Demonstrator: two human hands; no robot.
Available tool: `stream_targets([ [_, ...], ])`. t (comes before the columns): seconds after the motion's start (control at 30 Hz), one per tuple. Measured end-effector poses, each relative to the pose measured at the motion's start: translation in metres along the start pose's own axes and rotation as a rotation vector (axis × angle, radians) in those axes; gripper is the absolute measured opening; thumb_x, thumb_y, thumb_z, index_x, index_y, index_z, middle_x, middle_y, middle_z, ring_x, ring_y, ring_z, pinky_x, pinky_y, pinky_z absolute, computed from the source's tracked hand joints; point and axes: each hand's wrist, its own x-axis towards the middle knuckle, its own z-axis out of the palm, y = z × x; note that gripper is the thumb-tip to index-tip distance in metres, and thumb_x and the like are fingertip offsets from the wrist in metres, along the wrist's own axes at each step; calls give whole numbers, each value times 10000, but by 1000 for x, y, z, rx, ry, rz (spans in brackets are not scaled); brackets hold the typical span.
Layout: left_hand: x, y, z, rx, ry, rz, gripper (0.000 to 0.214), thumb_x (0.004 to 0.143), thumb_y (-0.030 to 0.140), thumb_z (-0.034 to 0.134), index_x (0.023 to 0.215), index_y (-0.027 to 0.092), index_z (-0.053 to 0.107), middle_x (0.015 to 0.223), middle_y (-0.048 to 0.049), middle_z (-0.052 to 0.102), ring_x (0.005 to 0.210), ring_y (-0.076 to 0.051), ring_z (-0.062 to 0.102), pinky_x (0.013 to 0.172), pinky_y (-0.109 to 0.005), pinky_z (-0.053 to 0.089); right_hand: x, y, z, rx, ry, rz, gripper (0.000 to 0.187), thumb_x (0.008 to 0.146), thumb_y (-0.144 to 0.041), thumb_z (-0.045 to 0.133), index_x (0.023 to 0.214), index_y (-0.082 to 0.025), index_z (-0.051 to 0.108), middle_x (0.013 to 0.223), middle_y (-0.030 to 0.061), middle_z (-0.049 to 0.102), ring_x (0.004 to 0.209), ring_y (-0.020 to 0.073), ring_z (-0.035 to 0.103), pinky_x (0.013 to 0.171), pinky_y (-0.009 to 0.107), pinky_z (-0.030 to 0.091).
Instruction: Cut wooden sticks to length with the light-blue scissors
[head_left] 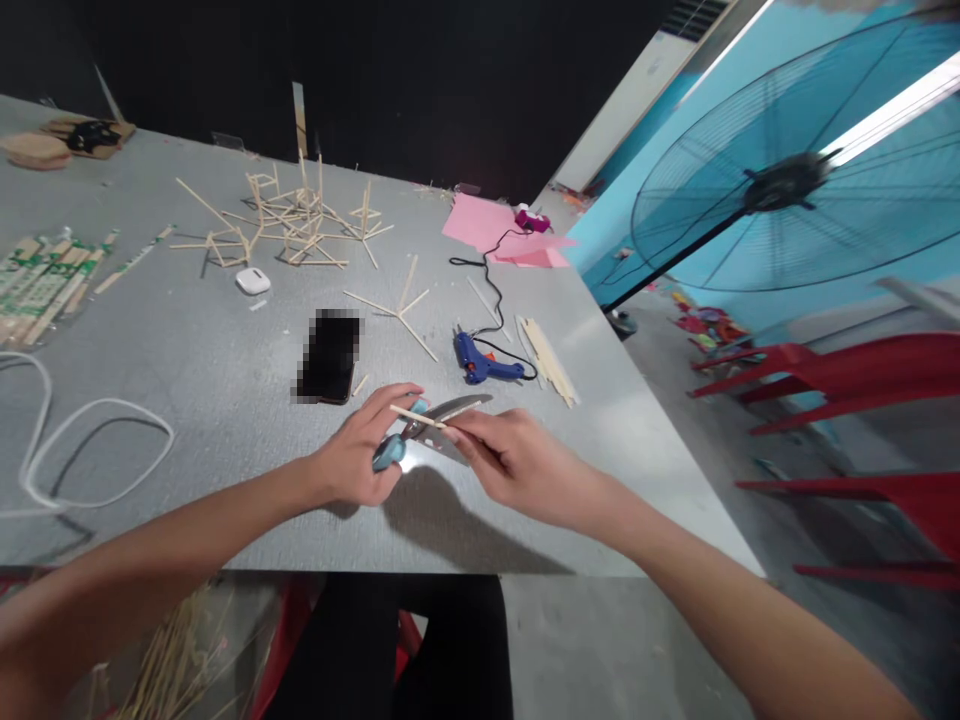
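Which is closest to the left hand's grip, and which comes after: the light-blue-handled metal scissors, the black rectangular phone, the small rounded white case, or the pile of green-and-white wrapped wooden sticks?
1. Scissors: held in the left grip.
2. Phone: just beyond the hand, slightly left.
3. White case: beyond the phone, further left.
4. Wrapped sticks: way over at far left.

Thin stick [417,416] partly hidden by right-hand fingers [481,426], phone [330,360] pixelated, fan [786,183] cut off by the right edge
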Motion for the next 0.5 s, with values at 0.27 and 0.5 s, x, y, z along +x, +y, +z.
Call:
stream_targets([
  [0.27,0,5,-1,35,-12,-58,789,711,138,574,1489,199,457,1574,-221,452,1511,-416,441,1200,-720,447,-4,2,4,-181,57,-29,315,1121,-256,404,929,-190,644,626,-32,528,493,111,370,527,259,278],
  [0.5,-3,2,3,60,20,-99,833,689,148,580,1502,271,446,1505,-164,498,1476,-366,486,1214,-637,485,-9,1,12,-654,178,-135,327,1066,-102,372,1052,-162,694,545,-32,578,412,122,408,480,290,188],
])
